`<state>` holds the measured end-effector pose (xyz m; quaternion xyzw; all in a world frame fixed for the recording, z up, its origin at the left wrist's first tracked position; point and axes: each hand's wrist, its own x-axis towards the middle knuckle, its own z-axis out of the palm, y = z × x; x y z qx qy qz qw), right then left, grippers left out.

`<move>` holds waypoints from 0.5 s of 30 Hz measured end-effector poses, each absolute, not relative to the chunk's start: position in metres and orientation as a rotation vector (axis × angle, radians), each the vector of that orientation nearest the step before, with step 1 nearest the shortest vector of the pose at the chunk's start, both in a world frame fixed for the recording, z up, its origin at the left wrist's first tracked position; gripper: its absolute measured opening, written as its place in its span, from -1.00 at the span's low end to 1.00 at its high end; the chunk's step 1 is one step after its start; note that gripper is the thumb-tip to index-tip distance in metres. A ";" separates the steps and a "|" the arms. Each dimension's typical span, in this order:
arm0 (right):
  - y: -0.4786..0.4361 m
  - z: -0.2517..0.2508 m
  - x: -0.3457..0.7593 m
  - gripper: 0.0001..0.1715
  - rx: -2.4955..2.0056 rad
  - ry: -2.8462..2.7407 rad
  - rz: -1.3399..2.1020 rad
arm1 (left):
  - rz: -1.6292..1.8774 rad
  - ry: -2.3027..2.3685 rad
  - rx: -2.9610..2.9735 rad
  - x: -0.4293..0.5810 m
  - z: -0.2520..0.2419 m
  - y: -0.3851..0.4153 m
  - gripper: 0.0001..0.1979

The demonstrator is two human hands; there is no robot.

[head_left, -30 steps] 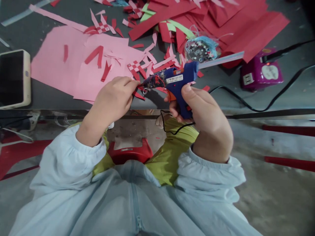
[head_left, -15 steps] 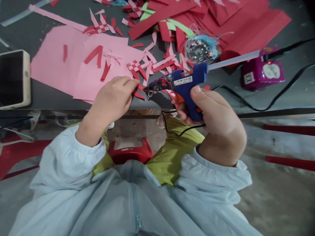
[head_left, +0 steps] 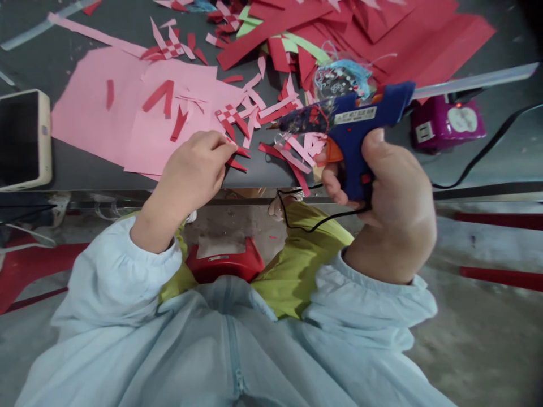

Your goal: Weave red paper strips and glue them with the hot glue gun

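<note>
My right hand [head_left: 394, 175] is wrapped around the handle of a blue hot glue gun [head_left: 352, 133], its dark nozzle pointing left and a clear glue stick [head_left: 475, 82] jutting from the back. At the table's front edge my left hand [head_left: 195, 164] is closed, fingertips pinching a small red paper piece [head_left: 238, 164] with pointed ends; the part under the fingers is hidden. Just behind it lies a woven red-and-pink paper fish [head_left: 229, 115]. Cut pink and red strips [head_left: 292, 155] are scattered below the nozzle.
Pink sheets [head_left: 97, 107] lie at left beside a phone [head_left: 24, 138]. Red paper [head_left: 407, 45] is heaped at the back right. A bag of small eyes or beads [head_left: 341, 79] sits behind the glue gun. A purple power adapter [head_left: 447, 124] stands at right, and a black cord [head_left: 311, 229] hangs over the edge.
The glue gun in my right hand has moved to the right and slightly away, off the red paper piece. My left hand has stayed nearly in place, still pinching it.
</note>
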<state>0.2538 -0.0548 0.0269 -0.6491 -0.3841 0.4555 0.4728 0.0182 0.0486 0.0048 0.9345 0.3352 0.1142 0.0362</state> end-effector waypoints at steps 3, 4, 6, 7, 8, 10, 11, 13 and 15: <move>-0.053 0.028 0.252 -0.39 -1.618 -0.936 1.114 | 0.351 1.035 2.869 0.018 0.003 0.049 -0.61; -0.053 0.028 0.252 -0.40 -1.615 -0.937 1.124 | 0.352 1.037 2.869 0.018 0.002 0.049 -0.61; -0.053 0.027 0.252 -0.43 -1.587 -0.942 1.140 | 0.351 1.033 2.873 0.018 0.002 0.049 -0.61; -0.053 0.027 0.252 -0.44 -1.575 -0.943 1.139 | 0.344 1.030 2.875 0.018 0.002 0.048 -0.61; -0.053 0.027 0.252 -0.45 -1.567 -0.945 1.132 | 0.335 1.031 2.873 0.018 0.002 0.048 -0.61; -0.053 0.026 0.251 -0.44 -1.563 -0.950 1.120 | 0.318 1.039 2.865 0.018 0.003 0.048 -0.62; -0.053 0.026 0.251 -0.42 -1.564 -0.951 1.123 | 0.312 1.044 2.860 0.018 0.003 0.048 -0.63; -0.053 0.026 0.251 -0.41 -1.564 -0.946 1.126 | 0.293 1.052 2.855 0.019 0.005 0.047 -0.63; -0.054 0.026 0.250 -0.41 -1.566 -0.934 1.133 | 0.258 1.058 2.857 0.021 0.007 0.046 -0.63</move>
